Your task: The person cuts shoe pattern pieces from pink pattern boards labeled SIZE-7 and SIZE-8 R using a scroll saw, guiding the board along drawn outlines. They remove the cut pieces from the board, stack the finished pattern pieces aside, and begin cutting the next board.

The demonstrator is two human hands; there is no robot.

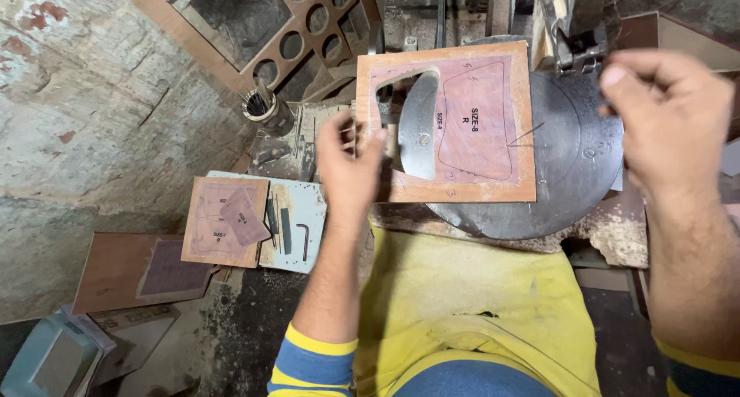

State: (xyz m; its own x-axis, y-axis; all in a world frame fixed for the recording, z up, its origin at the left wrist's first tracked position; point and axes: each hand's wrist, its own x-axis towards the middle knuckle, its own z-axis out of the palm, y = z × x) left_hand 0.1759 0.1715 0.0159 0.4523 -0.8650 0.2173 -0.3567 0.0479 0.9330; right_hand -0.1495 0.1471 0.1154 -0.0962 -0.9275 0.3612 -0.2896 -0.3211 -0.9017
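- Plywood template board (pixel 455 127) lies on the round saw surface (pixel 570 166), its edge gripped by the left hand (pixel 348 159).
- Right hand (pixel 669 119), up right of it, pinches a thin blade wire (pixel 526 135); threading seems underway, needing a steady aim.

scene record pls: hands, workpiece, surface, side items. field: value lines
left hand: grips the left edge of the wooden board
right hand: raised near the saw head, fingers pinched, seemingly on a thin blade; grip unclear
board: flat on round metal table, pink template on top, one pattern piece cut out
left side: smaller board with templates, hex key, cup of thin rods
lap: yellow cloth
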